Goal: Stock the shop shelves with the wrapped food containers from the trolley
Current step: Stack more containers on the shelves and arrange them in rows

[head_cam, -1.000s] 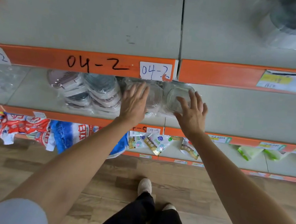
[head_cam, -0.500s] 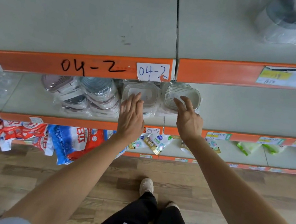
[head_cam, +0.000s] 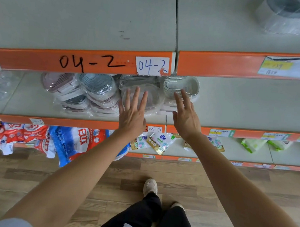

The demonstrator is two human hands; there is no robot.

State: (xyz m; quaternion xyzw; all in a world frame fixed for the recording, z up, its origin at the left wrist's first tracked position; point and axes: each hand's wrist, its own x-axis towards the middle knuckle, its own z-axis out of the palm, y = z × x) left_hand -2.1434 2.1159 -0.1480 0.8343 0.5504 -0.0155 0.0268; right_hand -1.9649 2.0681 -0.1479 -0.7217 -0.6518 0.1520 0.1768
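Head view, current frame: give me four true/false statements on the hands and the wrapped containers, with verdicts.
1. Both hands have straight, spread fingers. True: left hand, right hand.
2. The right hand lifts a clear plastic-wrapped container off the shelf. False: the clear wrapped container sits on the grey middle shelf.
3. Wrapped containers with pink and grey lids lie left of the left hand. True.
4. The orange shelf edge reads 04-7. False: 04-2.

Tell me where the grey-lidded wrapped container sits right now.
The grey-lidded wrapped container sits on the middle shelf, rightmost of the wrapped stacks, just under the white 04-2 label, at the right hand fingertips.
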